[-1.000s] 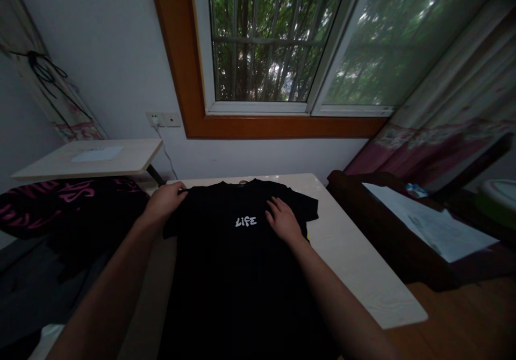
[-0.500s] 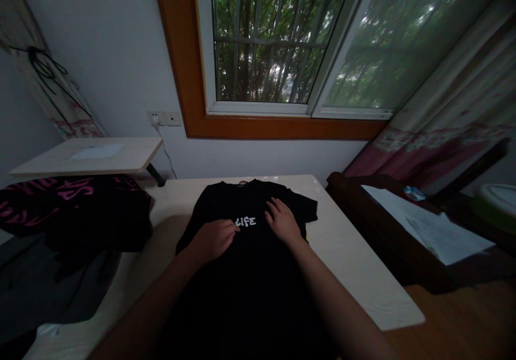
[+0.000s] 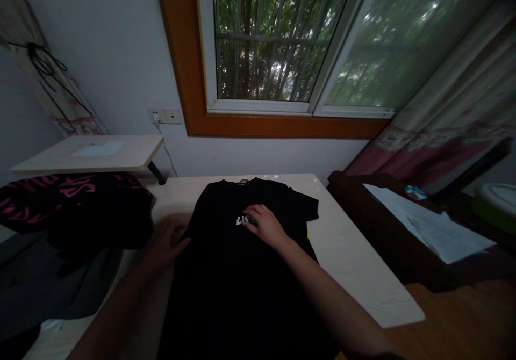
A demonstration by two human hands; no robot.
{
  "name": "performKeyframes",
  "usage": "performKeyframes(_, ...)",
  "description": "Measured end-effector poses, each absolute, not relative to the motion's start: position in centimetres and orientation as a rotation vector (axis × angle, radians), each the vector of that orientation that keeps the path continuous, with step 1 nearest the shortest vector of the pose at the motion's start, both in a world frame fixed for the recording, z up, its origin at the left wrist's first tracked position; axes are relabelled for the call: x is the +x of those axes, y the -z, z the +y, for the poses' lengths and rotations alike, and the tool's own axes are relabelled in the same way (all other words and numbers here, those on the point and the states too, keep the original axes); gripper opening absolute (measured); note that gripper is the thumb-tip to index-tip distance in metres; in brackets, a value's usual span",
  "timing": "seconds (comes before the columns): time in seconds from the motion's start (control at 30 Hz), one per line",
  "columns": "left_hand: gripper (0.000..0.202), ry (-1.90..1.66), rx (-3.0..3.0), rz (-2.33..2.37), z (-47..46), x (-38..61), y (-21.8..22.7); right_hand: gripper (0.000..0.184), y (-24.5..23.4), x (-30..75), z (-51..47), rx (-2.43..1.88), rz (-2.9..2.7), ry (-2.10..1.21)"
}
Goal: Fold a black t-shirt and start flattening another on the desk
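Observation:
A black T-shirt [image 3: 242, 274] lies spread on the pale table, its collar toward the window and its right short sleeve stretched out. My right hand [image 3: 266, 224] rests on the shirt's chest with fingers apart, covering part of the white printed lettering [image 3: 241, 220]. At the shirt's left edge is my left hand [image 3: 167, 242], fingers spread and thumb reaching to the cloth. The left sleeve cannot be made out. A bit of yellow shows under the shirt's right side.
Dark clothes with pink print [image 3: 76, 204] are heaped at the left, by a small raised shelf [image 3: 149, 153] bearing a paper. The pale table [image 3: 363, 274] ends at the right, near a dark brown piece of furniture [image 3: 374, 225] holding a white sheet [image 3: 427, 225].
My left hand has moved left from the chest lettering to the shirt's left edge, and its fingers have spread. My right hand has slid left onto the lettering.

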State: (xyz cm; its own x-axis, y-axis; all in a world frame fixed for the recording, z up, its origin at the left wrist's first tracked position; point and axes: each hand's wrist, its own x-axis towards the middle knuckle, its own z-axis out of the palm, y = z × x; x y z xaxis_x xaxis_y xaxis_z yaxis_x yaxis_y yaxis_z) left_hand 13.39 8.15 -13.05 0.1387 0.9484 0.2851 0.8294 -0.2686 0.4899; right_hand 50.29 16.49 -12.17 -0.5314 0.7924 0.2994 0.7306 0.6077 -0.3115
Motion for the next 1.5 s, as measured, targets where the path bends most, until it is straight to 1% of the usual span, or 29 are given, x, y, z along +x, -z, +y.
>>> performKeyframes(0.1, 0.039, -0.766, 2.259, 1.73, 7.9, 13.4, 14.0, 0.043, 11.8, 47.2, 16.2, -1.004, -2.54, -0.266)
performKeyframes(0.17, 0.037, -0.765, 2.287, 1.722, 8.0, 13.4, 14.4, 0.042, 11.8, 45.5, 16.5, -0.92, -2.584, -0.252)
performKeyframes(0.3, 0.027, -0.762, 2.292, 1.719, 8.2, 13.2, 15.0, 0.027, 12.0, 43.6, 17.4, -0.801, -2.68, -0.179)
performKeyframes(0.4, 0.026, -0.75, 2.252, 1.742, 8.3, 12.8, 15.4, 0.022, 11.9, 43.5, 18.0, -0.748, -2.727, -0.115)
performKeyframes(0.5, 0.027, -0.776, 2.201, 1.759, 8.3, 12.6, 15.7, 0.021, 11.5, 44.1, 18.4, -0.771, -2.664, -0.163)
performKeyframes(0.67, 0.03, -0.779, 2.207, 1.751, 8.2, 12.8, 15.4, 0.02, 10.6, 45.7, 18.9, -0.94, -2.41, -0.311)
performKeyframes(0.93, 0.029, -0.708, 2.379, 1.729, 8.0, 13.2, 15.4, 0.019, 10.5, 46.8, 18.4, -0.866, -2.479, -0.376)
performKeyframes(1.07, 0.027, -0.658, 2.465, 1.756, 8.0, 13.3, 15.7, 0.014, 10.8, 46.4, 18.5, -0.885, -2.45, -0.398)
performKeyframes(1.13, 0.025, -0.648, 2.51, 1.758, 8.0, 13.2, 15.9, 0.017, 10.9, 46.0, 18.3, -0.836, -2.515, -0.372)
performKeyframes(1.23, 0.025, -0.695, 2.541, 1.75, 8.1, 13.0, 16.0, 0.033, 10.8, 45.0, 17.3, -0.742, -2.625, -0.316)
performKeyframes(1.3, 0.028, -0.727, 2.531, 1.747, 8.1, 12.9, 16.0, 0.039, 10.7, 44.0, 16.3, -0.706, -2.67, -0.284)
performKeyframes(1.4, 0.03, -0.757, 2.482, 1.745, 8.0, 13.0, 15.7, 0.043, 10.5, 42.5, 14.5, -0.662, -2.7, -0.246)
performKeyframes(1.5, 0.027, -0.781, 2.401, 1.735, 7.9, 13.0, 15.4, 0.047, 10.6, 41.0, 13.1, -0.637, -2.684, -0.228)
